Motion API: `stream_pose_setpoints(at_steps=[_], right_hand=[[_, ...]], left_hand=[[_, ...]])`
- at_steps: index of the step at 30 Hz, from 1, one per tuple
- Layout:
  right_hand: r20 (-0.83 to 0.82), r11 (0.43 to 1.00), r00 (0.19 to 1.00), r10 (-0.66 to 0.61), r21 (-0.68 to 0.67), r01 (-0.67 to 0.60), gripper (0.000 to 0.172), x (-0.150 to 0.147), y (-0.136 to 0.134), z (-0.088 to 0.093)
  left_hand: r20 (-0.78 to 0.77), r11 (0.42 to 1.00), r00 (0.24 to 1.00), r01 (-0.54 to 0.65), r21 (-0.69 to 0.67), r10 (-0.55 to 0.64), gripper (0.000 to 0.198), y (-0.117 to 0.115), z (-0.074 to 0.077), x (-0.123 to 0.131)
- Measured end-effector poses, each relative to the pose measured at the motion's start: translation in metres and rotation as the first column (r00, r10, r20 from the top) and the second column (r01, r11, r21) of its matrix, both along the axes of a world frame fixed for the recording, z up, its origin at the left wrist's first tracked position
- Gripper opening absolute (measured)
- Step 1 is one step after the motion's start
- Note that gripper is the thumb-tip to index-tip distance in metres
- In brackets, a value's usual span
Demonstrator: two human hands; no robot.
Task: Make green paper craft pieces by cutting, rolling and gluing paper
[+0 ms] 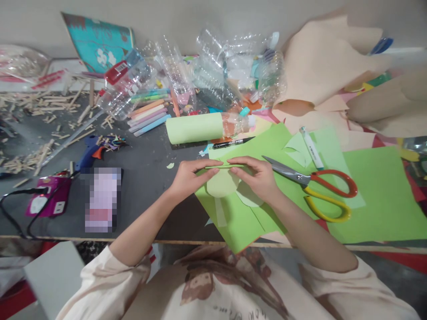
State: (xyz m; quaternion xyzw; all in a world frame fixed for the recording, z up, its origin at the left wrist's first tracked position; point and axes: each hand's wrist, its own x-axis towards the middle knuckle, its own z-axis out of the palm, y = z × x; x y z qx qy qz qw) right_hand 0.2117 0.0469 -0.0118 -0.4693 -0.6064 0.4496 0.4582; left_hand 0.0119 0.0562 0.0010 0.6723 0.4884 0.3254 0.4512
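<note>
Between both hands I hold a thin strip of green paper (224, 167), seen nearly edge-on. My left hand (192, 174) pinches its left end between thumb and fingers, and my right hand (256, 174) pinches the right end the same way. Just below the strip lies a pale green rounded paper piece (223, 186) on bright green sheets (240, 240). To the right of my right hand rest large scissors (302, 178) with one red and one yellow handle, blades slightly apart. Beyond my hands lies a plastic bottle wrapped in pale green paper (195, 128), with a black craft knife or pen (233, 142) beside it.
At left are a blue glue gun (87, 151), a phone (102, 200) and a purple box with a cable (50, 195). Loose wooden sticks (43, 104), markers (150, 116) and clear plastic bottles (213, 66) fill the back. Brown paper (327, 58) is heaped at back right.
</note>
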Motion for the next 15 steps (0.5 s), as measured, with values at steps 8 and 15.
stream_pose_setpoints(at_steps=[8, 15], right_hand=[[-0.103, 0.993, 0.993, 0.057, -0.095, -0.066, 0.011, 0.0019, -0.0003, 0.0019], [-0.099, 0.990, 0.994, 0.048, -0.126, -0.060, 0.009, 0.0020, 0.0011, 0.0024]], left_hand=[[0.047, 1.000, 0.999, 0.002, 0.022, -0.003, 0.034, -0.0015, -0.0018, 0.0007], [0.062, 1.000, 0.998, 0.009, 0.010, -0.010, 0.033, 0.0007, -0.0017, 0.0003]])
